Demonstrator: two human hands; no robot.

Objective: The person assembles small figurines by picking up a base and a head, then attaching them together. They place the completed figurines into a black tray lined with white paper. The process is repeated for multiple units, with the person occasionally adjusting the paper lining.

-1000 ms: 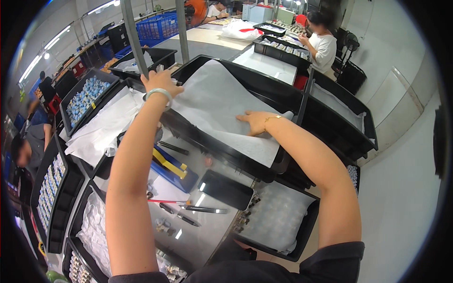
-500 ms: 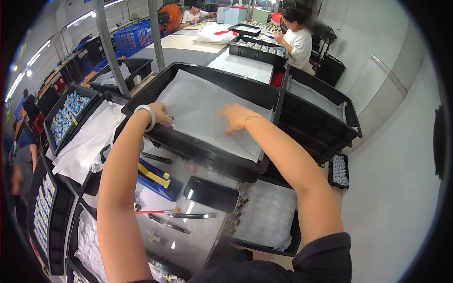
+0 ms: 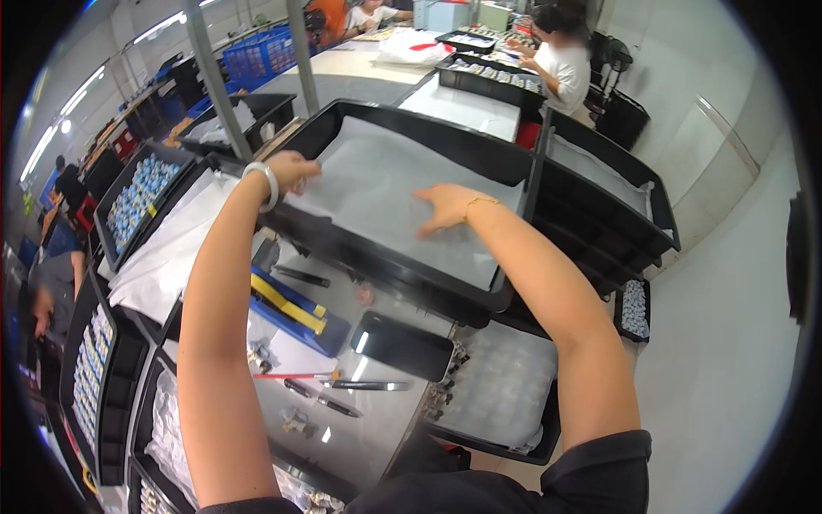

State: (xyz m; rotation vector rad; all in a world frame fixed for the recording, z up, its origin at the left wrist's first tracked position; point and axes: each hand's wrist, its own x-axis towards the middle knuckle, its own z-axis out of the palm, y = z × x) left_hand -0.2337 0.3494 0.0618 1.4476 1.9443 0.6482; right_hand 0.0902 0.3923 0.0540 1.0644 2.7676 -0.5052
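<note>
A large black plastic tray [image 3: 402,266] lined with a thin white sheet [image 3: 385,184] lies in front of me. My left hand [image 3: 289,171], with a pale bangle at its wrist, is over the tray's left end. Its fingers are bent together, and what they pinch, if anything, is hidden. Over the middle of the sheet is my right hand [image 3: 449,209], fingers apart and slightly blurred, nothing in it. Whether it touches the sheet I cannot tell.
Nearer me on the table are a blue and yellow tool [image 3: 295,310], a black phone [image 3: 402,346] and several pens. A sheet-covered tray [image 3: 497,390] sits lower right. Trays of small blue-and-white pieces [image 3: 141,199] stand left. Co-workers sit at the back and far left.
My left hand has lifted and shifted left from the tray's near rim. My right hand stays over the sheet. The whole view has shifted slightly.
</note>
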